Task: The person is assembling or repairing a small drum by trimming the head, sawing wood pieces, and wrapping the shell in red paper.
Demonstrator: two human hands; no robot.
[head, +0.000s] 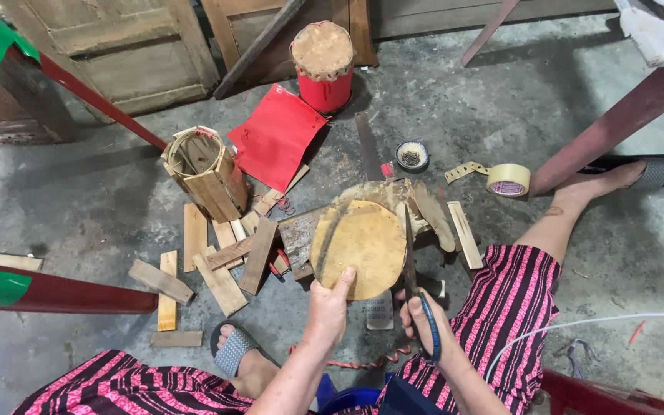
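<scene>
Seated work on a concrete floor (562,131), seen from above. Nearest the camera, the left hand (329,306) is closed on the lower edge of a round tan disc (359,246), thumb laid on its face. The right hand (423,319) is wrapped around the blue handle of a pair of large shears (411,261), whose dark blades are raised along the disc's right edge. The disc appears stiff and leathery, yellowish-brown, mottled, with a dark streak down its left half and a roughly cut rim; it is held upright between the knees, above a dark wooden block (299,240) and pale trimmings (432,211). To the left, short wooden slats (194,269) are scattered, just beside a small barrel of bound slats (203,170). Farther off, a red sheet (277,134), a small bowl (412,155) and a roll of tape (508,180) are seen. Farthest, a red drum (323,68) capped with a tan skin is set before wooden panels.
</scene>
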